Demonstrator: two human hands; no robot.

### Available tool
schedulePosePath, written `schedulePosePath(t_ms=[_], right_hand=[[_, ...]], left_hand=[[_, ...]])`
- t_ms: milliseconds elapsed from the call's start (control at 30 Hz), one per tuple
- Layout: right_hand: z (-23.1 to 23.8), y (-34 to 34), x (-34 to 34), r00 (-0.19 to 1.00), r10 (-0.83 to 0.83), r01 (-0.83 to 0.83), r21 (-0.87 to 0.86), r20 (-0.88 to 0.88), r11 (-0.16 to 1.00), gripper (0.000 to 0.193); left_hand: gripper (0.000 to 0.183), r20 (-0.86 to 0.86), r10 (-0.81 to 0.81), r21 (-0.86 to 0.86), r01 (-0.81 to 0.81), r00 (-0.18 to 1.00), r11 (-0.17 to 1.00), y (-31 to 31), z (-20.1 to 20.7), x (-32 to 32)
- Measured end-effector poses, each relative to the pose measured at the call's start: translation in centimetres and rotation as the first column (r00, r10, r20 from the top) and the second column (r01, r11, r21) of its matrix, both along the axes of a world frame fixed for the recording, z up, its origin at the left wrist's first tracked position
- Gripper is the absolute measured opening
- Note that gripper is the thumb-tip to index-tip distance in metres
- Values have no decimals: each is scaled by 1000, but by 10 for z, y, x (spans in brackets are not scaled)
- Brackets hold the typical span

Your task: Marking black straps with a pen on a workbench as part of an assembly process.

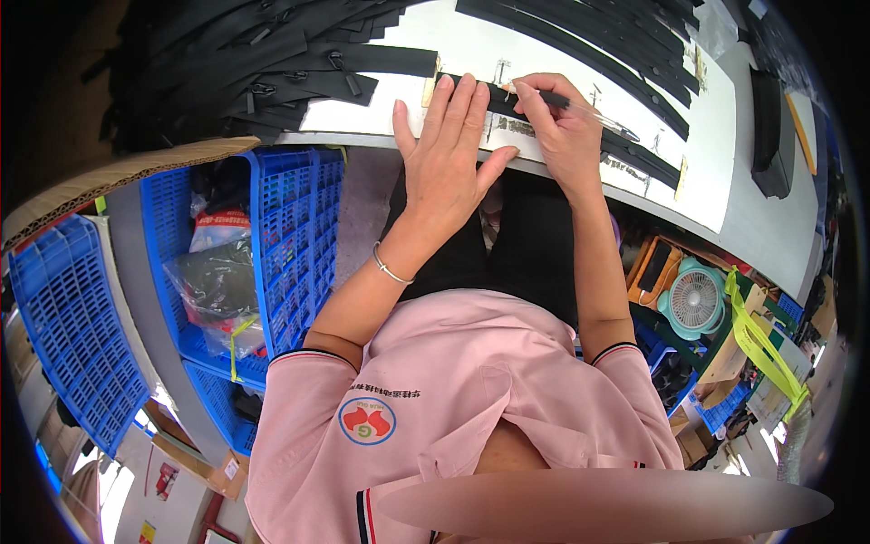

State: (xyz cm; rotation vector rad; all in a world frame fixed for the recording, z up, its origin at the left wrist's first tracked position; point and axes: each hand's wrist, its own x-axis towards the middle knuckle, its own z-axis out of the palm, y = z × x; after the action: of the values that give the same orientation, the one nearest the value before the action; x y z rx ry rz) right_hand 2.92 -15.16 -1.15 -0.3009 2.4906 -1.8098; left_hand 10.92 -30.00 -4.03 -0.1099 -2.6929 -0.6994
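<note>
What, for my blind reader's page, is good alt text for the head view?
A person's left hand rests on a black strip on a white board; the right hand holds a slim tool. More black strips lie nearby.

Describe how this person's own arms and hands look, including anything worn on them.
The left hand and right hand are both ungloved. A slim, silver-coloured bangle circles the left wrist; nothing shows on the right wrist. The left sleeve and right sleeve are short and pink with dark trim at the hem, leaving both forearms uncovered.
</note>
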Motion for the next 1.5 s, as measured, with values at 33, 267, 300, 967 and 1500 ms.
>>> schedulePosePath(t_ms=[33,267,300,967,1500], right_hand=[[1,-1,1,1000,-3,3,20,-2,1000,16],[-3,-2,2,998,-21,24,48,-61,999,13],[-4,0,2,998,-24,27,48,-59,998,13],[11,42,10,998,-2,-5,-94,-69,996,10],[-8,92,3,943,-154,193,108,-294,975,14]], left_hand=[[80,4,-1,0,1,1000,1000,0,0,0],[79,10,-8,-21,8,1000,1000,0,-1,0],[79,11,-6,-18,6,1000,1000,0,-1,0],[75,11,3,-58,-2,1000,998,2,0,-2],[75,56,-27,-81,31,998,996,1,3,0]])
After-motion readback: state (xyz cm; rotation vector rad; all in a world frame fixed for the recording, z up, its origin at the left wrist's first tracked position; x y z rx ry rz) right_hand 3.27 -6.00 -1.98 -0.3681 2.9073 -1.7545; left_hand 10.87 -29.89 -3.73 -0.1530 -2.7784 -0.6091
